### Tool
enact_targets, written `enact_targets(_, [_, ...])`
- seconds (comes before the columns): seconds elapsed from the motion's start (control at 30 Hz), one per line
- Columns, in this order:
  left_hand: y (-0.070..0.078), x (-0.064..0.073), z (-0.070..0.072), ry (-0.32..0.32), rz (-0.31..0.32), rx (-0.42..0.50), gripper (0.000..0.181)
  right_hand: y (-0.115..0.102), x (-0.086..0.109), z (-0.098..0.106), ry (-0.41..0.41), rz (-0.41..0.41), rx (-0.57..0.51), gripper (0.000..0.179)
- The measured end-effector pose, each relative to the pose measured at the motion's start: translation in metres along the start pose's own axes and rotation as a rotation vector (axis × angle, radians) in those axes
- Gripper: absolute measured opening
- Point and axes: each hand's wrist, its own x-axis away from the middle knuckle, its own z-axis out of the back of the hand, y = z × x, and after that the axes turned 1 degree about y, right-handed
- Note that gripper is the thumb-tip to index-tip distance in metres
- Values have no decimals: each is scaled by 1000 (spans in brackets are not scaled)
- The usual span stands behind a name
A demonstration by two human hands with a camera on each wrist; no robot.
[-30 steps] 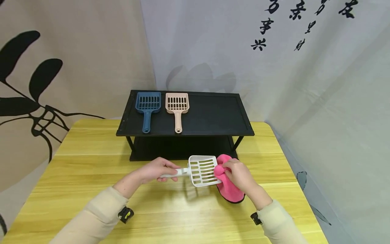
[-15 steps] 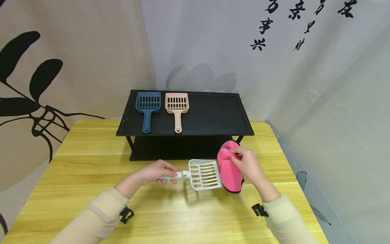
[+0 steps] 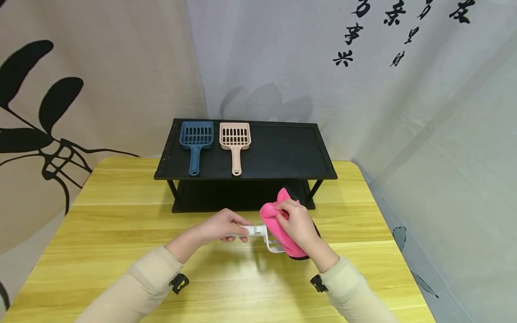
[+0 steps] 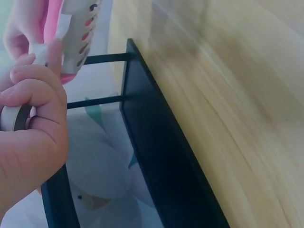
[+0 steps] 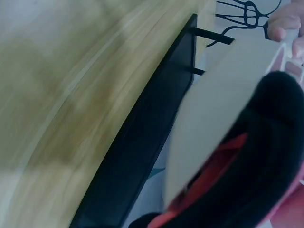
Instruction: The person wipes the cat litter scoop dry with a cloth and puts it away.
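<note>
My left hand (image 3: 225, 225) grips a white litter scoop (image 3: 255, 231) by its handle, above the wooden table. Pinched at a bunched, rounded knob, a pink cloth (image 3: 287, 242) with black edging hangs from my right hand (image 3: 298, 223). It drapes over the scoop's slotted head, most of which is hidden in the head view. From the right wrist, the black edging (image 5: 270, 147) lies against the scoop's pale side wall (image 5: 213, 104). In the left wrist view the slots (image 4: 85, 35) show pink cloth behind them.
Behind the hands stands a black two-tier rack (image 3: 291, 152). On its top shelf lie a blue litter scoop (image 3: 194, 159) and a peach litter scoop (image 3: 236, 159), side by side at the left. A printed curtain (image 3: 258, 58) hangs behind the table (image 3: 101, 246).
My right hand has carried the pink cloth up from the scoop's right edge, then left across its slotted head. My left hand has shifted slightly right, with the scoop tilted from face-up to more edge-on.
</note>
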Motion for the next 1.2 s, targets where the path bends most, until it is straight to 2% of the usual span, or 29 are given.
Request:
enact_targets(0.1, [1, 0, -1, 4, -3, -8, 31, 2, 3, -1, 18, 66, 61, 10])
enact_targets(0.27, [-1, -1, -1, 6, -3, 2, 31, 10, 5, -2, 3, 164, 144, 11])
enact_targets(0.43, [-4, 0, 1, 24, 12, 12, 31, 21, 9, -4, -36, 175, 224, 11])
enact_targets(0.63, [-7, 2, 1, 38, 25, 21, 31, 29, 10, 1, -35, 178, 280, 12])
enact_targets(1.0, [-22, 9, 6, 3, 13, 84, 37, 49, 18, 16, 12, 119, 217, 14])
enact_targets(1.1, [-31, 10, 9, -24, 30, 143, 40, 55, 19, 21, 4, 67, 221, 13])
enact_targets(1.2, [-43, 9, 13, -59, 61, 247, 44, 60, 20, 27, 7, 0, 195, 13])
